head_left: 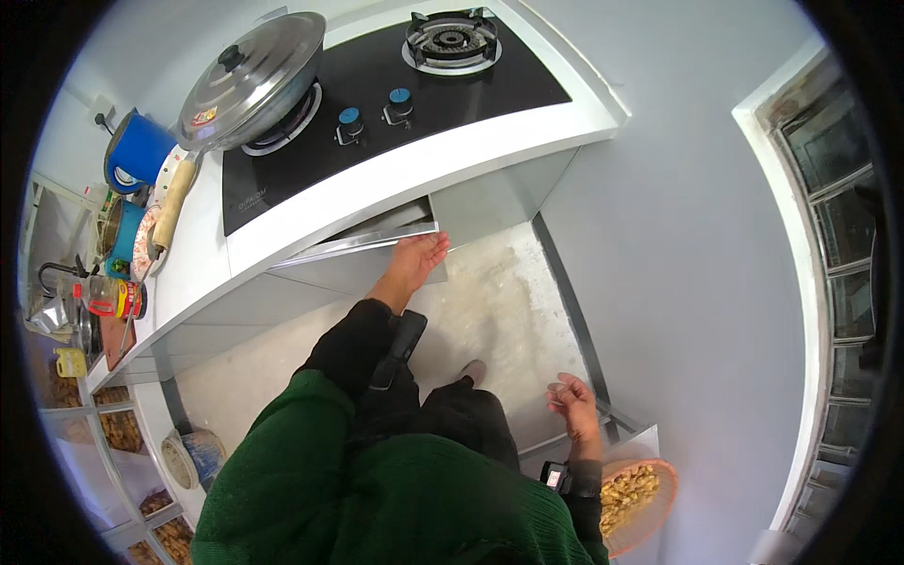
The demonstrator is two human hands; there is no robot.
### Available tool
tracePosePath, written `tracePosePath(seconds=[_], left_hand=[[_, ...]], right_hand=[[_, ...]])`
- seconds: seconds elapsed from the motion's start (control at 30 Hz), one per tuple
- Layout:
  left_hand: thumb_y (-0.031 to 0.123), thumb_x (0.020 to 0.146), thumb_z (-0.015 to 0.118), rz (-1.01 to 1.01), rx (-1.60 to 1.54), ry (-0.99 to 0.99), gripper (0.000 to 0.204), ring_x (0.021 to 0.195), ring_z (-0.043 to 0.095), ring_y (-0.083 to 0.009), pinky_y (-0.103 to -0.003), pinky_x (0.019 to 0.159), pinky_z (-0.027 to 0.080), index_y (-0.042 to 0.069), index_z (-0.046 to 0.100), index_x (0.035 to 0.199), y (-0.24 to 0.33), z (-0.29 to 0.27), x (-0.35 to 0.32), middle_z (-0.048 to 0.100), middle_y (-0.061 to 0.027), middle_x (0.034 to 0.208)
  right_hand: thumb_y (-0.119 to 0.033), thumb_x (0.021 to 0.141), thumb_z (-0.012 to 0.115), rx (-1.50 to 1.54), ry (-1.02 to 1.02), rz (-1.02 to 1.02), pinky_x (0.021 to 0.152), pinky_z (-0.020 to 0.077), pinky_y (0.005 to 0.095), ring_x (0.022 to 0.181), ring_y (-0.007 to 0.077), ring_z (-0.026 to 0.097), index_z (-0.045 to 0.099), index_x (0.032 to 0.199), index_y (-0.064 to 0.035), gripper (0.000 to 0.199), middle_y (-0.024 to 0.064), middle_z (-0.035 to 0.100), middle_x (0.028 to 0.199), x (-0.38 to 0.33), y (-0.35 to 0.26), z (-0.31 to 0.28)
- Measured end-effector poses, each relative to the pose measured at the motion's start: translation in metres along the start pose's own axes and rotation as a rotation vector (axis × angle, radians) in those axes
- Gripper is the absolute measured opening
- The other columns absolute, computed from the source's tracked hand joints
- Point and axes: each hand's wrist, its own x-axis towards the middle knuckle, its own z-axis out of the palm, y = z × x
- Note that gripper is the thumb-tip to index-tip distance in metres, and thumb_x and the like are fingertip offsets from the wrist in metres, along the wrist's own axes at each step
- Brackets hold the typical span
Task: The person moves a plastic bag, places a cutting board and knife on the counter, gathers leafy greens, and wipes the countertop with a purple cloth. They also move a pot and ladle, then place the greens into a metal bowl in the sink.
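Left hand [414, 262] laid flat, fingers spread and closing on nothing, fingertips touching the thin metal front edge of a drawer [363, 241] pulled partly out under the white counter [414, 169]. Right hand [572, 400] low beside the hip, fingers loosely curled, thumb and fingertips nearly meeting; anything pinched between them too small to tell. Drawer: shallow, straight-edged, pale grey with a bright brushed rim, directly ahead of the left palm, well apart from the right hand.

Above the drawer, a glossy black glass hob [377, 85] set into the counter, with two blue knobs and one bare burner ring at the far right. On the left burner, a round pan under a domed, polished steel lid [252, 80] with a dark knob, its pale handle sticking out over the counter. Further left, a blue kettle [137, 151] and crowded jars. Just below the right wrist, a shallow orange bowl [650, 513] of pale yellow, chunky pieces. Floor pale and mottled; plain grey wall to the right. Dark sleeves over a knitted green top.
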Motion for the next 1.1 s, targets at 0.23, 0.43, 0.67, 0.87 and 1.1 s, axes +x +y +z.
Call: tracePosePath(seconds=[0.23, 0.43, 0.67, 0.87, 1.1], left_hand=[[-0.001, 0.083, 0.054, 0.157, -0.021, 0.140, 0.024, 0.095, 0.059, -0.0253, -0.035, 0.081, 0.049, -0.004, 0.054, 0.106, 0.021, -0.008, 0.079, 0.059, -0.0149, 0.104], [0.004, 0.080, 0.060, 0.076, 0.049, 0.027, 0.023, 0.094, 0.059, -0.0225, -0.035, 0.077, 0.050, 0.002, 0.059, 0.103, 0.020, -0.024, 0.089, 0.061, -0.0114, 0.103], [0.021, 0.086, 0.062, -0.305, 0.524, -0.399, 0.029, 0.084, 0.062, -0.0184, -0.032, 0.072, 0.051, 0.004, 0.055, 0.109, 0.051, -0.139, -0.025, 0.063, -0.0090, 0.095], [0.027, 0.081, 0.066, -0.349, 0.553, 0.260, 0.029, 0.085, 0.062, -0.0167, -0.030, 0.071, 0.051, 0.002, 0.064, 0.096, 0.108, -0.281, -0.170, 0.063, -0.0080, 0.096], [0.006, 0.080, 0.061, 0.140, 0.114, 0.737, 0.038, 0.088, 0.063, -0.0218, -0.033, 0.077, 0.053, 0.000, 0.052, 0.117, 0.106, -0.283, -0.337, 0.061, -0.0115, 0.109]], right_hand=[[-0.012, 0.087, 0.056, -0.113, 0.020, -0.005, 0.069, 0.0491, 0.0281, 0.083, 0.0167, 0.062, 0.051, 0.116, -0.0033, 0.031, 0.0067, 0.063, 0.097, -0.033, -0.009, 0.051], [-0.013, 0.086, 0.058, -0.166, 0.060, -0.041, 0.070, 0.0495, 0.0285, 0.084, 0.0176, 0.062, 0.051, 0.116, -0.0025, 0.033, 0.0072, 0.063, 0.096, -0.062, -0.032, 0.086], [-0.017, 0.085, 0.062, -0.222, 0.018, -0.143, 0.071, 0.0500, 0.0302, 0.084, 0.0190, 0.062, 0.052, 0.115, -0.0030, 0.035, 0.0070, 0.063, 0.095, -0.052, -0.067, 0.129], [-0.019, 0.083, 0.066, -0.398, -0.105, -0.070, 0.063, 0.0520, 0.0285, 0.066, 0.0139, 0.061, 0.061, 0.087, -0.0037, 0.017, 0.0035, 0.063, 0.077, -0.017, -0.079, 0.169], [-0.024, 0.088, 0.061, -0.757, -0.543, -0.193, 0.041, 0.0318, 0.0222, 0.043, 0.0057, 0.039, 0.057, 0.071, -0.0071, 0.024, -0.0041, 0.046, 0.053, 0.042, -0.123, 0.245]])
